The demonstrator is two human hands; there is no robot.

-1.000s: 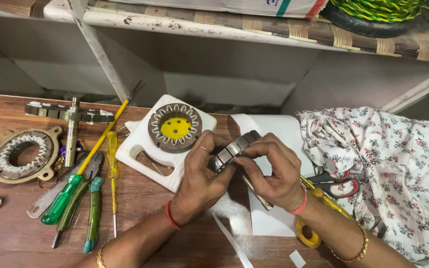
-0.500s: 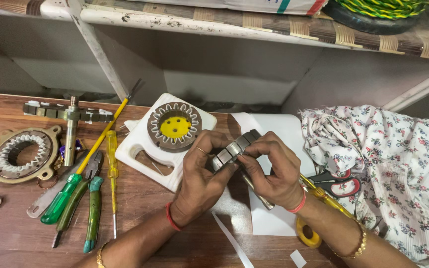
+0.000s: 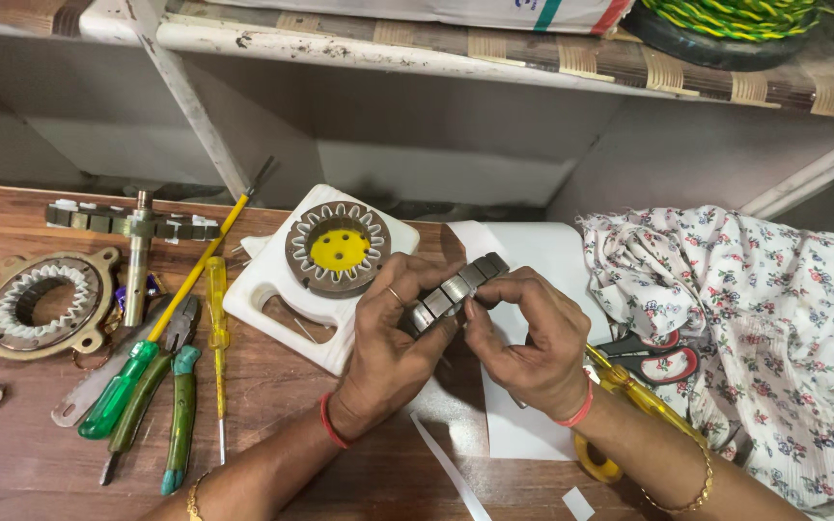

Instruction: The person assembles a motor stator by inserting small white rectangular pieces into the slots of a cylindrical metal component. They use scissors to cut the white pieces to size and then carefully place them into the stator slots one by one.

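Both hands close around a ridged grey metal ring (image 3: 456, 291): left hand (image 3: 393, 338) cupping beneath, right hand (image 3: 528, 338) pinching its edge. Green-handled pliers (image 3: 180, 405) lie on the wooden table (image 3: 272, 425).

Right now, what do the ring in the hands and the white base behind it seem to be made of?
The ring looks like stacked steel: dull grey, segmented, faint sheen. The white base seems moulded plastic: smooth, matte, rounded edges. Both hands, left hand and right hand, hold the ring.

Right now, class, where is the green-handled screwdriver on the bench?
In the head view, the screwdriver lies left of both hands, slanting across the wooden bench, its yellow shaft pointing up-right, beside the green-handled pliers.
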